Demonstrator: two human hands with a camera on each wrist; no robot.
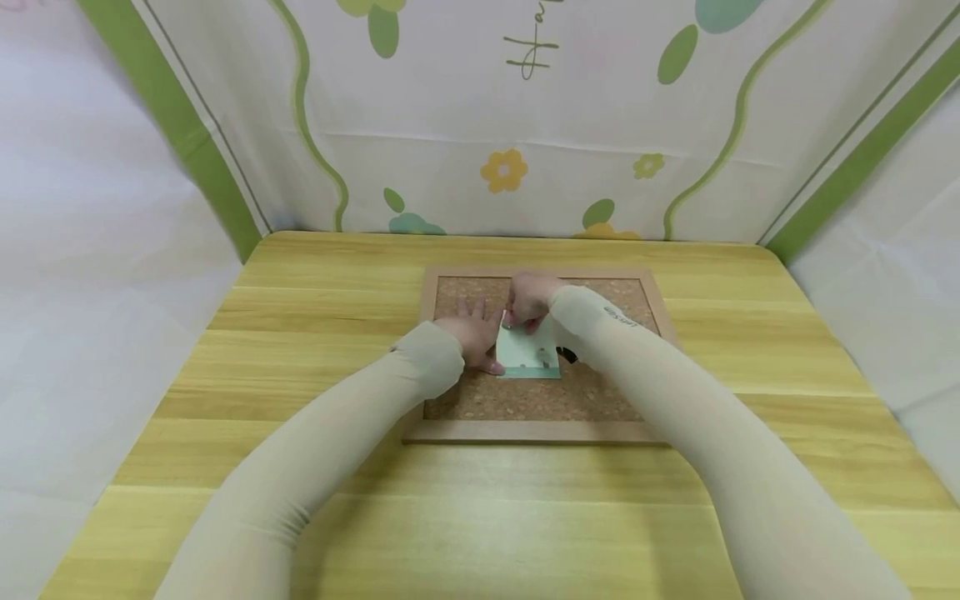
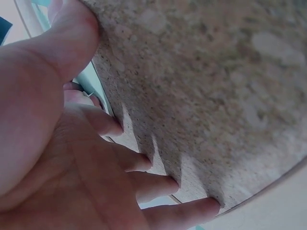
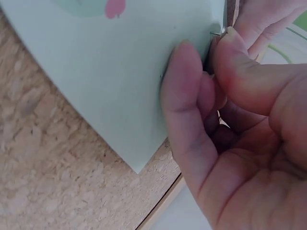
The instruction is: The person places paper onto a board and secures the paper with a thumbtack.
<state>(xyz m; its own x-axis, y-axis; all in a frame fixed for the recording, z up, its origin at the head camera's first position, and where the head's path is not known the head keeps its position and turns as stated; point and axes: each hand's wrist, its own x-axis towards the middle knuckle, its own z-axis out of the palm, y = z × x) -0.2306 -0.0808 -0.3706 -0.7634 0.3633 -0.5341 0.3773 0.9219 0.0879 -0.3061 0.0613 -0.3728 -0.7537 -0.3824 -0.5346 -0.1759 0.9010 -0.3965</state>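
While the left hand [image 1: 474,333] lies flat, fingers spread, on the cork board [image 1: 540,398], a pale mint card [image 1: 528,354] — pink-and-green print — rests mid-board on the worktop [image 1: 300,300]. The right hand [image 1: 529,302] pinches what seems a pin [image 3: 217,32] at the card's corner.

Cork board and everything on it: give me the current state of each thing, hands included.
Cork board: flat on the wooden table.
Pale green card: lying on the cork.
Pin: at the card's corner, pinched.
Left hand: fingers spread, pressing on the cork beside the card.
Right hand: pinching the pin.
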